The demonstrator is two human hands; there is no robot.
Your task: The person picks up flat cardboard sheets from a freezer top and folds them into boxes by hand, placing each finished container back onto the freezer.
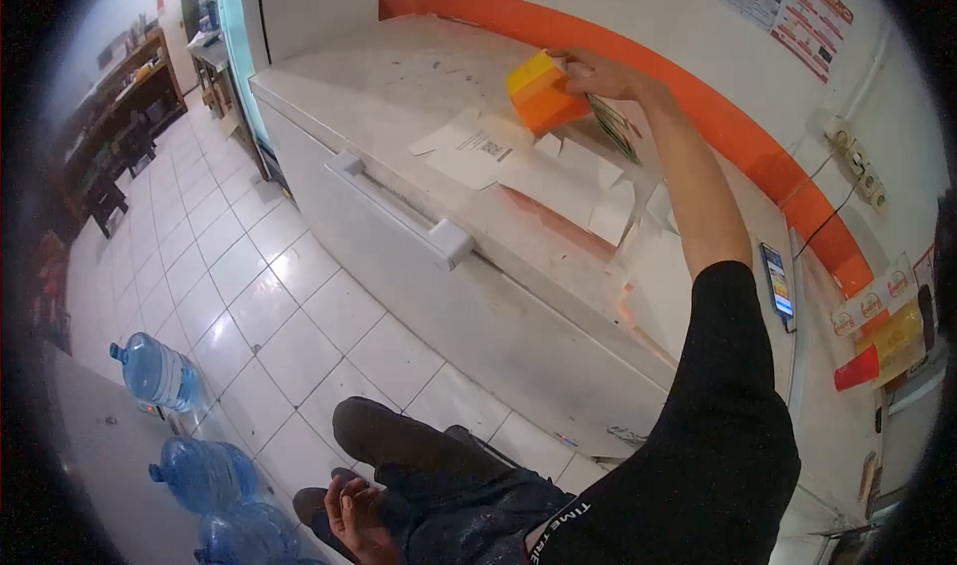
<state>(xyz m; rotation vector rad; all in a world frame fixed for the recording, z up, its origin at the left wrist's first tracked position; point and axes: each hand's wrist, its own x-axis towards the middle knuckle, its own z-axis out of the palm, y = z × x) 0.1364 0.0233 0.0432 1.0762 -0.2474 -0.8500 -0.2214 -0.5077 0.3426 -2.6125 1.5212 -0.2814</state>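
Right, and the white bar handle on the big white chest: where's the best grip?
Probably mid-span on the white bar handle, fingers coming from the floor side: the long, slim bar runs between two thicker end blocks along the white chest's front edge.

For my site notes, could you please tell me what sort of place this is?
Probably a small shop or eatery, judging by the apparent chest freezer, large water bottles and wall posters.
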